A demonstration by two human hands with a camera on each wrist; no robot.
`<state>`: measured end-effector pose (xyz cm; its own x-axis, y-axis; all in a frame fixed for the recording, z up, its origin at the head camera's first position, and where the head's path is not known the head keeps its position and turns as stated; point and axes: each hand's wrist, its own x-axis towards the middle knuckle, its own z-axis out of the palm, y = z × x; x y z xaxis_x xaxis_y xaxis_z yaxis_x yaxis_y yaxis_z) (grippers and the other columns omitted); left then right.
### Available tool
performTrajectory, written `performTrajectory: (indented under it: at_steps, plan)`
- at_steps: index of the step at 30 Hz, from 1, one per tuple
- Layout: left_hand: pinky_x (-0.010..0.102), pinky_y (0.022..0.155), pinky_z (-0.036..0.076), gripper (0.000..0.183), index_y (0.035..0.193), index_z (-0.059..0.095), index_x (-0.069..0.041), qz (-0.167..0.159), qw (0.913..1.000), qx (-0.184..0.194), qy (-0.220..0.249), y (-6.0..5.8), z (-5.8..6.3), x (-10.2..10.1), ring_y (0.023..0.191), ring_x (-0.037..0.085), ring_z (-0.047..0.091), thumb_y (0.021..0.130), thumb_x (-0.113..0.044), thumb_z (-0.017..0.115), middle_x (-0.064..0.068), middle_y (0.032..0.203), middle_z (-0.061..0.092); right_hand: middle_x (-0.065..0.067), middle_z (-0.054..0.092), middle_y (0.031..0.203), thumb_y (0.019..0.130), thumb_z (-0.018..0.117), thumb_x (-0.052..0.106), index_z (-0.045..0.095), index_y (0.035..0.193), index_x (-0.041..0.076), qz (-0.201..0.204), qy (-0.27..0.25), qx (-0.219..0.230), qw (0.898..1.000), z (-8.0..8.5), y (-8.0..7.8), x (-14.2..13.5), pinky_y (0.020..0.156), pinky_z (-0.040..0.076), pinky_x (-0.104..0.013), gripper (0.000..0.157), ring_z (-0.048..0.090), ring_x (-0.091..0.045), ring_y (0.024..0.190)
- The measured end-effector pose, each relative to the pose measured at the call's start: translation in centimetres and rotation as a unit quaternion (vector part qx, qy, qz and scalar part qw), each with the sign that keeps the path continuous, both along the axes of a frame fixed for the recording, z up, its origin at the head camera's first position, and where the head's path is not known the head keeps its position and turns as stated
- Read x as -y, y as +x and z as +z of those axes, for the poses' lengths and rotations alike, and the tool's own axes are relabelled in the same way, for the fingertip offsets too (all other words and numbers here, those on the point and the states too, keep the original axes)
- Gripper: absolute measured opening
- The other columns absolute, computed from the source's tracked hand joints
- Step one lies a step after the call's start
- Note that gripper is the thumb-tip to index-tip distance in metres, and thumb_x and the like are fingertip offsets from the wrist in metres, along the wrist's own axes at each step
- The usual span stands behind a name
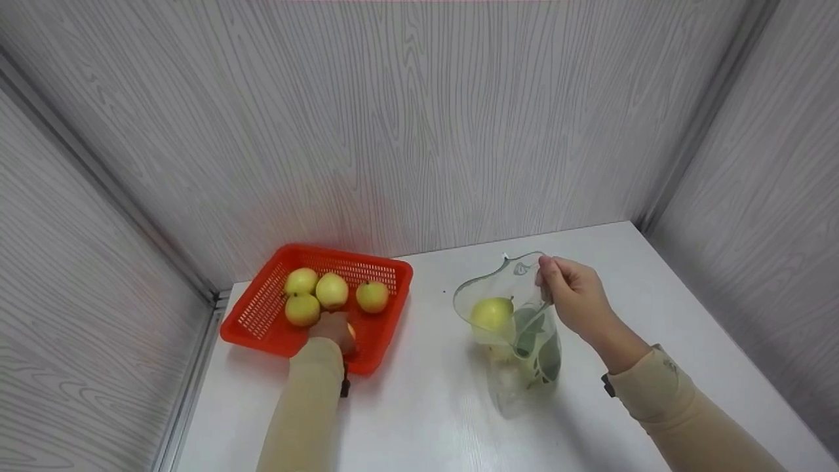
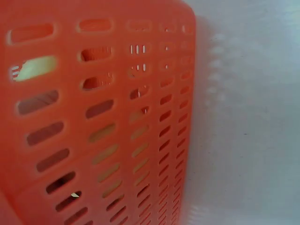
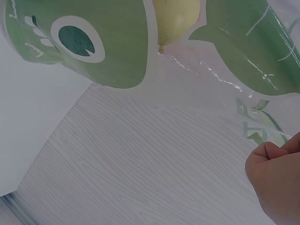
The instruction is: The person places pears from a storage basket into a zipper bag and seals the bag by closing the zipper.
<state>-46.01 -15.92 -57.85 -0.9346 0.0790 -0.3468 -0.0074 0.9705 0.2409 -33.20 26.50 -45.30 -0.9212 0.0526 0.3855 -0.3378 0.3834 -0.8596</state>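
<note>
My left hand (image 1: 333,330) reaches down into a red plastic basket (image 1: 239,335), its back uppermost and its fingers mostly hidden. It covers much of a yellow-green pear (image 1: 352,332); I cannot tell whether the fingers close round it. Several more pears (image 1: 332,291) lie just beyond the hand. My right hand (image 1: 577,295) pinches the upper edge of a clear plastic bag (image 1: 482,286) printed with green leaves, holding its mouth open. Inside the bag, a pear (image 1: 492,313) sits near the top, with more fruit dimly visible below. The right wrist view shows a pear (image 3: 177,18) between the leaf prints.
Both basket and bag are on a white table (image 1: 419,406), basket at left, bag at right. Wood-grain panels (image 1: 419,131) stand behind and at both sides. In the left wrist view, the basket's slotted wall (image 2: 117,122) fills the left half.
</note>
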Motion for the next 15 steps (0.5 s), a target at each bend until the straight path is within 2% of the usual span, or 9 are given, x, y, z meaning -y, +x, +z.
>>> performTrajectory:
  at_steps: [7, 15]
  plan:
    - [0.054, 0.107, 0.048, 0.068, 0.143, 0.059, -0.008, 0.01, 0.9995, -0.019, 0.022, -0.1, -0.3, 0.3, 0.128, 0.037, 0.052, 0.081, -0.023, 0.085, 0.021, 0.137, 0.06, -0.001, 0.051, 0.066, 0.111, 0.05, 0.021, 0.062, 0.077, 0.002, 0.003, 0.004, -0.008, 1.0, -0.3, -0.2, 0.0, 0.054, 0.044, -0.023, 0.041, 0.047, -0.011, 0.059]
    - [0.055, 0.112, 0.044, 0.07, 0.147, 0.055, -0.008, 0.019, 0.9967, -0.046, 0.064, 0.2, 1.0, -0.2, 0.131, 0.037, 0.05, 0.083, -0.019, 0.082, 0.02, 0.147, 0.052, -0.001, 0.051, 0.065, 0.11, 0.05, 0.02, 0.062, 0.075, 0.003, 0.006, 0.003, -0.019, 1.0, -0.4, -0.2, -0.1, 0.053, 0.044, -0.023, 0.041, 0.047, -0.011, 0.058]
